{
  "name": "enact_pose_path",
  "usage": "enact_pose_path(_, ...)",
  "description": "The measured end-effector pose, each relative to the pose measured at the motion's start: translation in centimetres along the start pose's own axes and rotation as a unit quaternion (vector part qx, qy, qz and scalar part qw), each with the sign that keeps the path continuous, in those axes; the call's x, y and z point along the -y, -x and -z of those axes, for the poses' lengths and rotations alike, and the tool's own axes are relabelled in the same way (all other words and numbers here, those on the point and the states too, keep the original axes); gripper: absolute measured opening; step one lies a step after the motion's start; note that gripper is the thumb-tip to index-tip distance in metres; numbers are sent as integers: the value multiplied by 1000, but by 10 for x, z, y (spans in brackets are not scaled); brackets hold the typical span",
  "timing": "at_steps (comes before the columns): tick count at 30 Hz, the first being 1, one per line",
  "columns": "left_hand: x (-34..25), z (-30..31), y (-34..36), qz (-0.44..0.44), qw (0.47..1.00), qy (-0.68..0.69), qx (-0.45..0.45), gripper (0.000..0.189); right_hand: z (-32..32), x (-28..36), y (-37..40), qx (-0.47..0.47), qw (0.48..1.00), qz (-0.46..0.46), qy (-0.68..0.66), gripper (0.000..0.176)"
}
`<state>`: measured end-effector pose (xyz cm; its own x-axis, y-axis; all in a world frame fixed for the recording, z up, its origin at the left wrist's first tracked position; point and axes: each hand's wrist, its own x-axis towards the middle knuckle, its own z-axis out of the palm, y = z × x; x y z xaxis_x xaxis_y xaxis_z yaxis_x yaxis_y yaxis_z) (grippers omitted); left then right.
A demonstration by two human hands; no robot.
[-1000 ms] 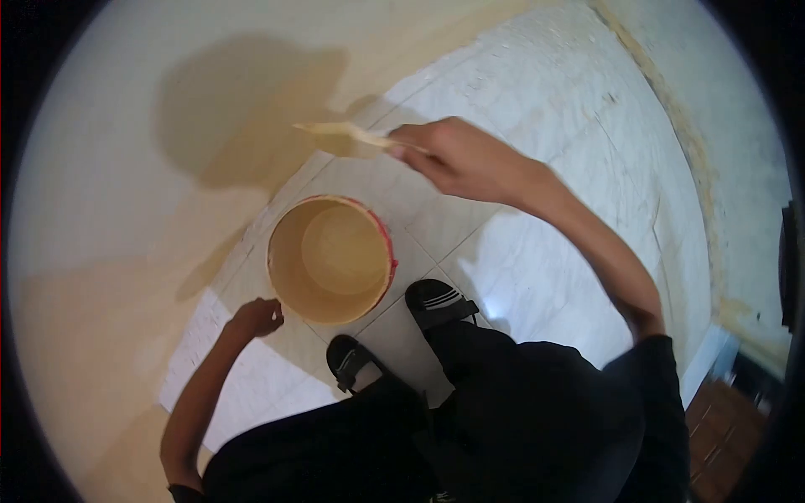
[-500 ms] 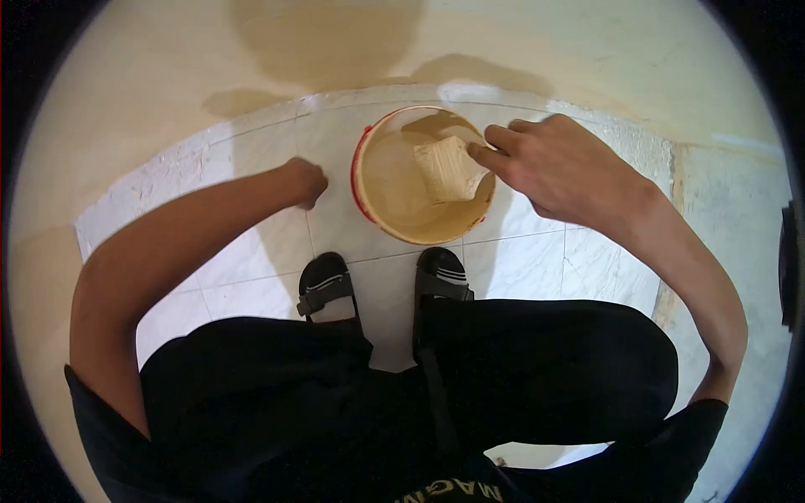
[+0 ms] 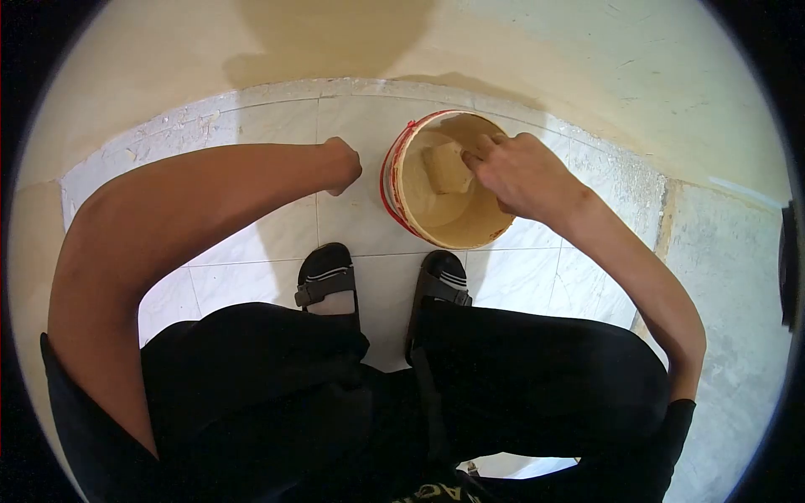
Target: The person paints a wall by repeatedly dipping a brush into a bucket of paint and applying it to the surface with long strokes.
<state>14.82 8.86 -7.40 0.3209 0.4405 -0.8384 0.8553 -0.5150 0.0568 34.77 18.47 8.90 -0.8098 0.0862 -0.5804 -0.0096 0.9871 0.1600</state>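
Note:
A bucket (image 3: 392,189) of cream-coloured paint (image 3: 444,218) stands on the floor in front of my feet, with a red band on its outside. My right hand (image 3: 521,174) reaches over its right rim, closed on the handle of a wide, flat paintbrush (image 3: 447,168). Cream paint coats the brush head, which is down inside the bucket; the handle is mostly hidden by my fingers. My left hand (image 3: 342,166) is a loose fist in the air to the left of the bucket, apart from it, with nothing showing in it.
White tiles (image 3: 243,293) cover the floor, and a cream wall (image 3: 503,42) rises just beyond the bucket. Its base strip (image 3: 197,121) is rough and flaking. My sandalled feet (image 3: 327,281) are close to the bucket. A grey-green surface (image 3: 721,251) lies at the right.
My right hand has lowered the paintbrush deeper into the bucket. The bucket appears further right in view and tilted slightly differently. My left fist has shifted a little to the right.

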Motion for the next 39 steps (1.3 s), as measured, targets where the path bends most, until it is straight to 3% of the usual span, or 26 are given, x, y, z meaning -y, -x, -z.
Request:
enact_pose_path(8,2,-13,3,1,1000,20,-4,26,-19,6,-20,-18,999,34,29,46)
enact_pose_path(14,3,-13,6,-1,999,34,-12,27,-7,-4,1,-31,999,13,-22,48)
enact_pose_path(20,11,-20,1,-18,998,44,-28,26,4,-26,65,-83,966,-83,-228,28)
enact_pose_path(24,14,-26,16,-49,978,139,-146,25,-55,-18,98,-145,811,-116,-555,28)
enact_pose_path(26,13,-30,24,-57,973,163,-152,23,-87,2,108,-168,661,-131,-719,29)
enact_pose_path(28,14,-37,35,-79,973,157,-150,23,-110,22,111,-141,544,-147,-814,36)
enact_pose_path(29,15,-48,37,-82,969,172,-155,22,-118,32,107,-149,482,-107,-857,36)
enact_pose_path(35,18,-62,67,-70,969,215,-103,22,-158,74,87,-180,236,-21,-955,35)
enact_pose_path(36,22,-63,72,-53,963,235,-121,22,-161,75,85,-191,226,-19,-955,35)
enact_pose_path(38,28,-65,80,-38,961,240,-133,21,-168,77,83,-219,154,49,-962,35)
enact_pose_path(39,32,-65,85,5,958,253,-138,21,-174,76,81,-254,136,16,-957,40)
